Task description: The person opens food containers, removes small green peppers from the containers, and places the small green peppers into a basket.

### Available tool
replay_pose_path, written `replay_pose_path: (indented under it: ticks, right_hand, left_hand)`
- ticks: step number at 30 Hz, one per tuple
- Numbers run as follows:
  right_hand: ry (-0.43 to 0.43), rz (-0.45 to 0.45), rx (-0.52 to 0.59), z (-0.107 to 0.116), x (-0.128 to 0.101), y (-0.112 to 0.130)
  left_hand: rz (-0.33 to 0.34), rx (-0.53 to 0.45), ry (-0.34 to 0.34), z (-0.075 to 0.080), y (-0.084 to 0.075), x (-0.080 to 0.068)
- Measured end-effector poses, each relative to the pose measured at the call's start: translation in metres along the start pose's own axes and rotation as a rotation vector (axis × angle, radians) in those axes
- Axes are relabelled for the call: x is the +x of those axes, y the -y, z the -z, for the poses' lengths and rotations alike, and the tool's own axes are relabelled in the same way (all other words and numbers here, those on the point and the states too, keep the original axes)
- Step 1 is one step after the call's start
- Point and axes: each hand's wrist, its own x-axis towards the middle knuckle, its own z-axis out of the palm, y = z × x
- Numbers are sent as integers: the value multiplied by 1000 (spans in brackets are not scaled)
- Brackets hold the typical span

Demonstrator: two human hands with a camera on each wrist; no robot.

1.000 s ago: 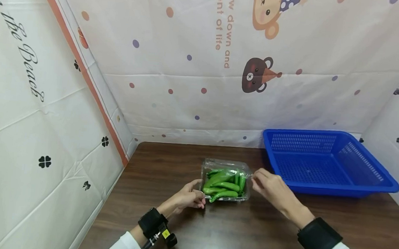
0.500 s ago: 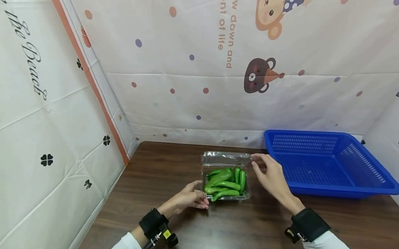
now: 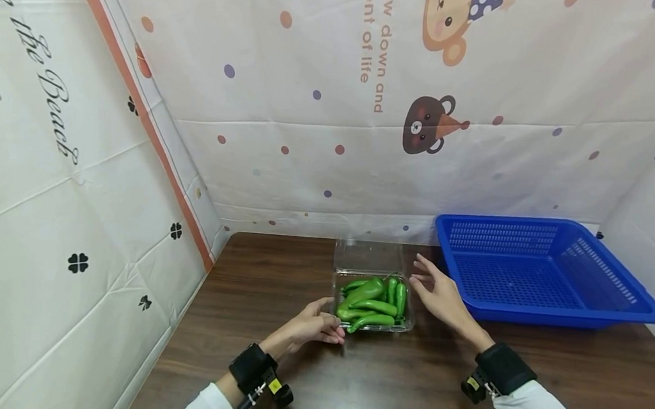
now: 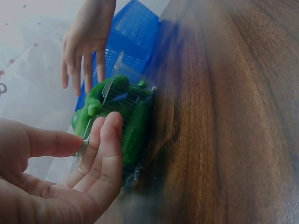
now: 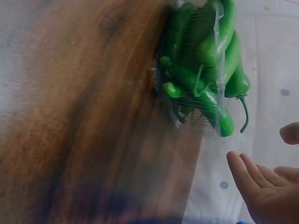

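A clear plastic box (image 3: 404, 326) full of green peppers (image 3: 370, 300) sits on the dark wooden table (image 3: 382, 388). Its lid (image 3: 368, 257) stands open behind it. My left hand (image 3: 334, 320) pinches the box's front left corner; in the left wrist view the thumb and fingers (image 4: 105, 154) close on the rim of the box (image 4: 132, 172). My right hand (image 3: 422, 281) hovers just right of the box with straight, spread fingers and holds nothing. The right wrist view shows the peppers (image 5: 205, 60) and the open fingers (image 5: 254, 179) of that hand.
A blue mesh basket (image 3: 561, 311) stands on the table to the right, close behind my right hand; it also shows in the left wrist view as the blue basket (image 4: 135, 28). Printed cloth walls close off the left, back and right sides.
The lid was down a second ago. My right hand swung it up and back, then let go and now hangs open beside the box. The left hand stayed on the corner.
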Motion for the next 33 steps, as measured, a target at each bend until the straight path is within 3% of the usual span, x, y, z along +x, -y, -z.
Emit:
replay_pose_path:
  ticks: [9,19,30,33]
  right_hand:
    - [50,-7,22,1,-10,-5]
    - [59,12,21,6,-15,-8]
    - [38,28,-6,7,-13,-5]
    - [26,33,-19,7,-11,-4]
  left_hand:
    - [-8,42,26,4,1,1]
    - [0,22,46,11,3,3]
    - [53,138,175,30,-5,-1]
    - [59,146,176,32,-6,2]
